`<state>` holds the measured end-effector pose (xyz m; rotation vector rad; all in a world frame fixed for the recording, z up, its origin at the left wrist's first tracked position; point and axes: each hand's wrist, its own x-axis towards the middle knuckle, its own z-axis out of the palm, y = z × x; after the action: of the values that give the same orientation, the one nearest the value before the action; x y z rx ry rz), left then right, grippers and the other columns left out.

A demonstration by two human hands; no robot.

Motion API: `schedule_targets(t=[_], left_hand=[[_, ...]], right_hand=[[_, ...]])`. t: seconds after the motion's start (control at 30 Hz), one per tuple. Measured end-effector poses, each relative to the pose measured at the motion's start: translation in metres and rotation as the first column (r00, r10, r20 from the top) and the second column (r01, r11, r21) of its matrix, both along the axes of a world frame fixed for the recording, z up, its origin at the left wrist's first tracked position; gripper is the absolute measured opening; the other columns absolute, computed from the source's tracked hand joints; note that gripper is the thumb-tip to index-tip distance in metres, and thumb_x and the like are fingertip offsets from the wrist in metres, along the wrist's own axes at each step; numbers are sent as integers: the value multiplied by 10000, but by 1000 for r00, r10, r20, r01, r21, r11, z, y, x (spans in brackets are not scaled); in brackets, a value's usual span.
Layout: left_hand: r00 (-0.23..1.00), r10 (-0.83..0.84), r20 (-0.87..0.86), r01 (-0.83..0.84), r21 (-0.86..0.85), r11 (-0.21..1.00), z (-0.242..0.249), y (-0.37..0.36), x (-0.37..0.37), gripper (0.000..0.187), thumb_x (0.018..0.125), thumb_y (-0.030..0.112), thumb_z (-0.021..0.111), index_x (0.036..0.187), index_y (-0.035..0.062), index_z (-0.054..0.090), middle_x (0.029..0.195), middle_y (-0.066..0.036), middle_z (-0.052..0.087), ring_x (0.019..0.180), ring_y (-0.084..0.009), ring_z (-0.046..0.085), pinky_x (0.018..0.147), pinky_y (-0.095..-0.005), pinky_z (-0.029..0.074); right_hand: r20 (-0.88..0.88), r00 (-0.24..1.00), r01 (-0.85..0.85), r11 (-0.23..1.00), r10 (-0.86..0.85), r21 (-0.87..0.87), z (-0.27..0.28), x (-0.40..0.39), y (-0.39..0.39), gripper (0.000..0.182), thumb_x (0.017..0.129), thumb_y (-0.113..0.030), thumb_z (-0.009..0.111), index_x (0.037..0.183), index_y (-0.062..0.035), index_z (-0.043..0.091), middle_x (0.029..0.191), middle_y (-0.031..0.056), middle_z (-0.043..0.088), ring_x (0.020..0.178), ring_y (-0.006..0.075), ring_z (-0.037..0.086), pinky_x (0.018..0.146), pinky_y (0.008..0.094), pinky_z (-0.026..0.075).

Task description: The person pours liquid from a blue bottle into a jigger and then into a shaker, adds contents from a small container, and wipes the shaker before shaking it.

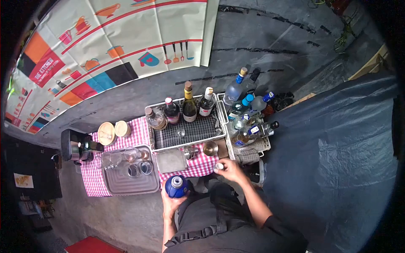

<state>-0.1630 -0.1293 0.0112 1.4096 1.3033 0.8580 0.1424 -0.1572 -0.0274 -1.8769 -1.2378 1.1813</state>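
Left hand (170, 204) is wrapped around a deep-blue rounded bottle with a silvery neck (176, 186), fingers closed on its body. Bottle is held up in front of the person's torso, off the near edge of the table, neck pointing up toward the camera. Right hand (232, 171) pinches a small whitish cap-like piece (219, 166) between thumb and fingers, to the right of the bottle and well apart from its neck; exact type of piece too small to tell.

Just beyond the hands, a pink-and-white checked tablecloth (93, 184) carries a flat grey square metal plate (170, 161), with a shiny brownish metal cup (210, 148) to its right. On the left, a clear ridged plastic tray (131, 182) holds several drinking glasses, some tinted dark. Behind that tray, two round pale-topped containers (107, 133) sit near a black boxy appliance (71, 145).

Farther back, a white woven basket (190, 143) lined with dark checked fabric holds four stoppered bottles along its rear and one small clear glass. To its right, a second white basket (264, 145) is packed with mixed glass bottles, several blue-capped.
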Motion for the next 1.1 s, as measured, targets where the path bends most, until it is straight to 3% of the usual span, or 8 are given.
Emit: schedule_targets(t=[0.03,0.1,0.4,0.57,0.77,0.93,1.03,1.1], left_hand=[[1000,-2,-4,2,-6,1000,-4,1,3,743,592,125,945,1224,21,570,1093,-120,706,1005,-220,695,925,-378,547],[1000,-28,-8,28,-27,999,-11,2,7,798,560,109,938,1257,21,558,1125,-97,694,1013,-215,681,938,-375,544],[1000,-10,-14,9,-127,992,2,7,31,828,561,100,932,1288,27,540,1167,-99,683,1061,-211,671,968,-375,535],[999,-22,-23,20,-86,996,5,6,29,826,559,104,938,1278,31,539,1153,-93,685,1046,-208,674,962,-377,537],[1000,18,-21,-18,-35,999,1,1,21,704,614,111,928,1216,21,573,1081,-107,714,992,-206,698,929,-364,544],[998,50,-28,-50,-25,998,9,1,18,706,624,133,949,1211,22,572,1080,-110,717,986,-200,703,916,-359,555],[997,72,-9,-73,-49,996,10,-1,16,713,618,126,948,1215,22,573,1073,-112,717,987,-205,704,919,-365,556],[993,115,-4,-115,-51,992,9,-4,15,721,611,125,950,1218,22,574,1076,-114,716,992,-208,703,921,-369,557]], right_hand=[[137,990,-24,1000,25,-6,-19,1,-9,423,821,-173,850,1177,-27,675,1037,142,739,963,257,725,819,379,574],[237,971,13,997,-30,71,-35,-1,-18,323,825,-169,817,1070,-25,664,1008,196,693,979,418,676,847,479,540],[536,839,54,995,-90,83,-91,-1,30,273,872,-6,627,1123,62,544,1138,305,569,967,520,635,805,574,528],[533,836,157,988,-133,0,-102,-1,52,353,840,71,594,1185,74,516,1187,315,543,976,523,641,802,568,549],[467,861,80,961,-201,265,-112,6,33,560,821,104,631,1355,34,477,1325,291,531,1157,504,581,956,524,513],[364,900,79,910,-241,407,-43,6,43,356,911,54,612,1260,6,564,1140,257,629,1051,431,645,879,489,517],[236,962,45,934,-136,354,-6,0,90,337,911,-18,680,1234,7,586,1097,234,656,1012,393,677,856,468,546],[328,944,-166,916,40,365,-14,-7,130,457,887,-121,756,1289,8,579,1204,206,632,1043,399,665,913,443,563]])
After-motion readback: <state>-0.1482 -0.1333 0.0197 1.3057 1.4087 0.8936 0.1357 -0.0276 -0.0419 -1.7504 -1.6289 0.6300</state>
